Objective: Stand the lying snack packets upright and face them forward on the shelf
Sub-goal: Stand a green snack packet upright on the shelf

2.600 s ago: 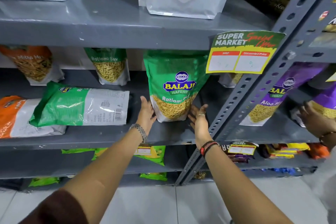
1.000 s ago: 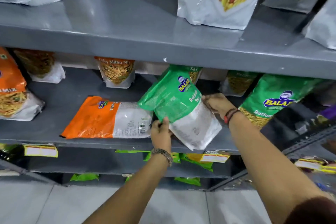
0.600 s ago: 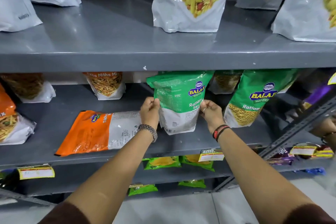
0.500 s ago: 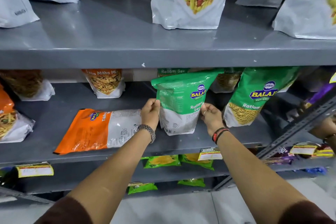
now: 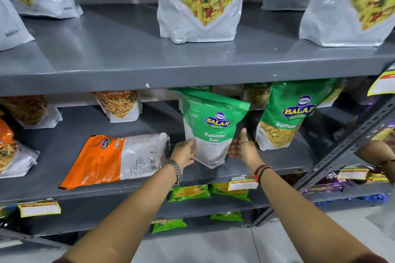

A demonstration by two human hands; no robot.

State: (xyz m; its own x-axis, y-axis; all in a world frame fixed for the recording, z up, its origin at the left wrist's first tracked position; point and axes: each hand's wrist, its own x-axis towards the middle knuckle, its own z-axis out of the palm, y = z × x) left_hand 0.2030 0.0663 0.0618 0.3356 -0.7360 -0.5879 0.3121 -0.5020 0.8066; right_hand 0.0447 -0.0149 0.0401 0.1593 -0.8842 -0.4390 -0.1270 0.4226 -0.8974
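Note:
A green Ratlami Sev packet point(image 5: 213, 130) stands upright on the middle shelf point(image 5: 284, 162), tilted slightly, its small-logo face with the white lower half towards me. My left hand point(image 5: 184, 152) grips its lower left edge. My right hand point(image 5: 242, 148) is open, palm against the lower right edge, thumb up. To the left an orange packet point(image 5: 111, 160) lies flat, barcode side up. To the right a second green packet point(image 5: 286, 117) stands upright facing forward.
Smaller packets point(image 5: 118, 104) stand in the back row. White pouches point(image 5: 198, 2) line the upper shelf. An orange packet point(image 5: 8, 149) stands at the far left. A slotted post point(image 5: 342, 145) and another person's hand point(image 5: 376, 153) are at the right.
The green packet went from tilted in both hands to standing on the shelf. My right hand has let go and opened; the view has shifted slightly left.

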